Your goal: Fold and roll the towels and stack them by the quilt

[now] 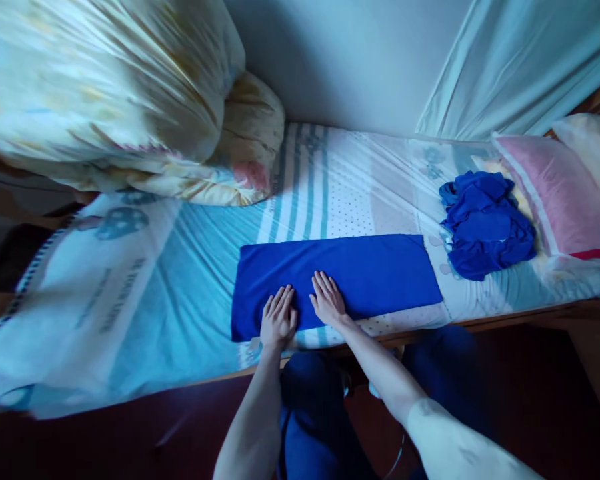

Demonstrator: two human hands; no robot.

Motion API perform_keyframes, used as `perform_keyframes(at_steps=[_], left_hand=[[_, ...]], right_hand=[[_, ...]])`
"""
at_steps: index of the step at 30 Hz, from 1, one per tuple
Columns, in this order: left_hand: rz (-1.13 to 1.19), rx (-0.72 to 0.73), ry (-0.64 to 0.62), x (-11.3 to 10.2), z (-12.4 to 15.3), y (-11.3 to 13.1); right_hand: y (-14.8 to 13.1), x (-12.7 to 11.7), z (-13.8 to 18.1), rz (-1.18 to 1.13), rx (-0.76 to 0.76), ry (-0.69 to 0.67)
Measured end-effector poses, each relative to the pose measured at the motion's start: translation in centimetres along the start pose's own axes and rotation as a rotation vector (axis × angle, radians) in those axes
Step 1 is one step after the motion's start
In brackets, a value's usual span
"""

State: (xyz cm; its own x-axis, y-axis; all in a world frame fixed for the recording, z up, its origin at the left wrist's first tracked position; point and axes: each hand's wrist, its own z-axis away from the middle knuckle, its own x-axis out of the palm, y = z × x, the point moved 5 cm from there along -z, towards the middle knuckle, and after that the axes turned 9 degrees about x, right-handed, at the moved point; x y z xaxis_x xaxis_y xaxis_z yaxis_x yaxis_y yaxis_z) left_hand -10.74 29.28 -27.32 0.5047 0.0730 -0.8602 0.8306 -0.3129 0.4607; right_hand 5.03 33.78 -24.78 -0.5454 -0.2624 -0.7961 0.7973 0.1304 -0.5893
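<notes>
A blue cloth [380,277], folded into a long flat rectangle, lies along the front part of the bed. My left hand [279,319] rests flat near its left end, fingers stretched out over the fabric. Close beside it, my right hand [327,298] also lies flat on the cloth, left of its middle, with the fingers extended. Neither hand grips anything. A small white tag [255,343] pokes out at the cloth's front left edge. Off to the right sits a crumpled pile of blue cloths [490,227], apart from both hands.
A patterned bedsheet [215,230] covers the bed. The large yellowish quilt [130,87] is heaped at the back left. At the right end lies a pink pillow [565,190], near a pale curtain [530,67]. A wooden bed edge [520,315] runs along the front.
</notes>
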Motion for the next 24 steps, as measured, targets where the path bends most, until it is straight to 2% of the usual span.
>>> perform_keyframes(at_steps=[3, 6, 15, 24], left_hand=[[0.004, -0.011, -0.001, -0.2, -0.2, 0.1], [0.005, -0.027, 0.005, -0.3, -0.2, 0.3], [-0.003, 0.056, 0.111, -0.3, 0.0, 0.4], [-0.026, 0.089, 0.129, -0.3, 0.0, 0.6]], right_hand=[[1.7, 0.0, 0.6, 0.050, -0.057, -0.006], [4.7, -2.5, 1.4, 0.100, -0.082, 0.000], [16.8, -11.5, 4.5, 0.294, 0.110, 0.179], [26.6, -17.0, 7.3, 0.399, 0.288, 0.292]])
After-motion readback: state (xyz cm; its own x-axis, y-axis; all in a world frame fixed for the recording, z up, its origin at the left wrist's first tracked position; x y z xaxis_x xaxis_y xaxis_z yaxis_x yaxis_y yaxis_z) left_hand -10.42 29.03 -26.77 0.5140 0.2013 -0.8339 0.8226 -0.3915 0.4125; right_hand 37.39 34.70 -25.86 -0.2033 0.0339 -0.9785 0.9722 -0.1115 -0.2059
